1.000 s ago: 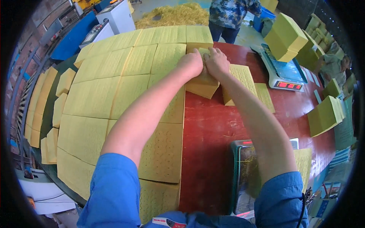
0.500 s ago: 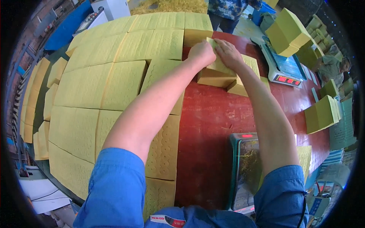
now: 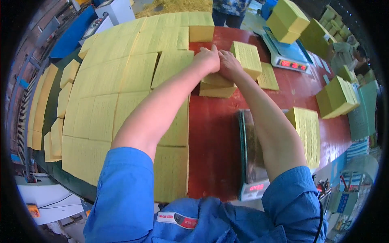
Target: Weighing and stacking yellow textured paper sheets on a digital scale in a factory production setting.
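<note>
Both my hands meet on a thick stack of yellow paper sheets [image 3: 217, 88] lying on the red table [image 3: 210, 133]. My left hand [image 3: 208, 60] presses on the stack's top from the left, fingers curled. My right hand [image 3: 228, 65] grips the same stack from the right. Just beyond my right hand another yellow stack [image 3: 247, 58] sits tilted, and a thin yellow sheet pile [image 3: 268, 77] lies flat to its right. My forearms hide most of the held stack's top.
Many yellow stacks [image 3: 121, 81] tile the table's left half. A digital scale [image 3: 252, 162] sits near me, a second scale [image 3: 283, 58] farther right. More yellow stacks [image 3: 308, 133] [image 3: 338, 97] lie right. A person [image 3: 229, 10] stands beyond the table; another [image 3: 350, 52] sits right.
My hands and the stack they grip have come toward me on the red table. The tilted stack behind them now shows apart from my hands.
</note>
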Action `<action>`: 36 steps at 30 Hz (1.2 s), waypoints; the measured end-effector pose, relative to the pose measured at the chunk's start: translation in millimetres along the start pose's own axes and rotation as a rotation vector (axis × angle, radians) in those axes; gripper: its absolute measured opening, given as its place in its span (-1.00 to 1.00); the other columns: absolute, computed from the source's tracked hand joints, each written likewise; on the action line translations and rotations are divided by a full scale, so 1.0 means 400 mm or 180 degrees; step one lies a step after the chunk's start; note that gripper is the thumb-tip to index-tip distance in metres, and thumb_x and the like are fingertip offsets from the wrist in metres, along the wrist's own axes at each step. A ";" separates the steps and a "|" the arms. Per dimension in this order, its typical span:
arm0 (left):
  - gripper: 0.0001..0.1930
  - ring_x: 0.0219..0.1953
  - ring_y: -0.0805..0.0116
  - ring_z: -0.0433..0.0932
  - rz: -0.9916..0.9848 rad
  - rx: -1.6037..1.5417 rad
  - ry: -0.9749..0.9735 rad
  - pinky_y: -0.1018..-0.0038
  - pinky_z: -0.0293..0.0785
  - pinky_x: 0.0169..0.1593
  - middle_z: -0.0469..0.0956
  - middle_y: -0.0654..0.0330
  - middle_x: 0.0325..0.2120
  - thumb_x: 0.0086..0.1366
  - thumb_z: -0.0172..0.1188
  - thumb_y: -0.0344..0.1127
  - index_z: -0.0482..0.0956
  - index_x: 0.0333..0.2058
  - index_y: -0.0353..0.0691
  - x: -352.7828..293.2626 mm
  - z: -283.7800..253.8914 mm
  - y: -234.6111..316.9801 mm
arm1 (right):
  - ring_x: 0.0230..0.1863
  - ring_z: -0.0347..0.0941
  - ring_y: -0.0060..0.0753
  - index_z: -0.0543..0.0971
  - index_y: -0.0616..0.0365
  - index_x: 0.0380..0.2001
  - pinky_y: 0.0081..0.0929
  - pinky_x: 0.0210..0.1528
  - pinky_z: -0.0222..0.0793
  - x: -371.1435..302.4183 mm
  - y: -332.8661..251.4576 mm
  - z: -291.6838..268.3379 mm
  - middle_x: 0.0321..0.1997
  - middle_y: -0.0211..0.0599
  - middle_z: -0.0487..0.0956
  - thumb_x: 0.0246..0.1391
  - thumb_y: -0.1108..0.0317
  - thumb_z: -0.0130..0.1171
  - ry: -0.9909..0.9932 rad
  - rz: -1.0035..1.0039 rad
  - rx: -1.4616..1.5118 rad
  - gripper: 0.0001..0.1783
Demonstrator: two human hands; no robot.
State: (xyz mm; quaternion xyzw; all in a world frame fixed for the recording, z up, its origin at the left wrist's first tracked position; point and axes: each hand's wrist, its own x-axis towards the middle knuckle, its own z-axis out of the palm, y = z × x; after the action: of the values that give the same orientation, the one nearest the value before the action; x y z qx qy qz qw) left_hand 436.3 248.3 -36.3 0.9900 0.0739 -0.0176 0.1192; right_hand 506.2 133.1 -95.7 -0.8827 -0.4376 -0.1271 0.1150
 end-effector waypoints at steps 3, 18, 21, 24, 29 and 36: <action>-0.36 0.14 -0.15 0.41 0.0267 0.0092 0.0260 0.14 0.39 0.16 0.16 -0.23 0.24 0.15 0.02 -0.44 0.14 0.24 -0.36 -0.111 -0.029 0.010 | 0.25 0.27 -0.09 0.42 0.07 0.08 -0.22 0.26 0.22 -0.077 -0.059 -0.025 0.15 -0.15 0.43 0.16 0.20 -0.06 0.0013 0.0051 0.0326 -0.57; -0.39 0.19 0.00 0.34 0.0171 0.0788 -0.0337 0.20 0.19 0.27 0.41 -0.15 0.07 0.03 0.14 -0.46 0.29 0.13 -0.36 -0.660 -0.012 0.109 | -0.11 0.53 -0.10 0.53 0.18 -0.19 -0.12 -0.03 0.37 -0.492 -0.424 -0.226 -0.20 -0.14 0.60 0.09 0.30 0.01 -0.0156 0.0339 0.0422 -0.73; -0.29 0.25 -0.01 0.26 0.0245 0.0599 -0.0115 0.22 0.18 0.29 0.33 -0.17 0.15 0.00 0.18 -0.48 0.23 0.20 -0.38 -0.786 -0.001 0.169 | -0.19 0.53 -0.14 0.52 0.20 -0.25 -0.17 -0.11 0.35 -0.619 -0.455 -0.254 -0.29 -0.16 0.59 0.01 0.31 0.07 0.0216 0.0036 0.0254 -0.75; -0.26 0.27 -0.03 0.23 0.0465 0.0159 0.0309 0.23 0.19 0.30 0.27 -0.19 0.19 -0.01 0.21 -0.51 0.21 0.22 -0.40 -0.938 0.035 0.179 | -0.24 0.53 -0.16 0.51 0.20 -0.29 -0.18 -0.16 0.34 -0.734 -0.504 -0.306 -0.35 -0.20 0.57 -0.04 0.30 0.12 0.0390 -0.0027 0.0287 -0.75; -0.27 0.24 -0.06 0.25 -0.0532 -0.1364 0.2324 0.20 0.22 0.26 0.27 -0.17 0.17 0.14 0.28 -0.38 0.15 0.26 -0.36 -1.251 0.158 0.250 | -0.16 0.52 -0.12 0.48 0.17 -0.09 -0.16 -0.07 0.36 -0.846 -0.548 -0.378 -0.23 -0.19 0.59 -0.03 0.20 0.19 0.0107 0.0044 0.0656 -0.56; -0.27 0.26 0.12 0.23 -0.3266 -0.7114 0.1260 0.21 0.17 0.25 0.32 0.07 0.20 0.37 -0.09 0.23 0.07 0.33 -0.13 -1.452 0.437 0.279 | -0.25 0.53 0.00 0.42 0.11 0.05 -0.10 -0.20 0.42 -0.934 -0.588 -0.422 -0.29 -0.09 0.56 -0.05 0.12 0.25 -0.0190 -0.0026 0.0732 -0.41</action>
State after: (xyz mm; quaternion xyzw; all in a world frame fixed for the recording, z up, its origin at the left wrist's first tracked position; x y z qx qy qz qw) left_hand -124.0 16.7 -149.4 0.1889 0.4430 0.1597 0.8617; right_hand 78.1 -58.8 -36.7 -0.8653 -0.4560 -0.0502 0.2018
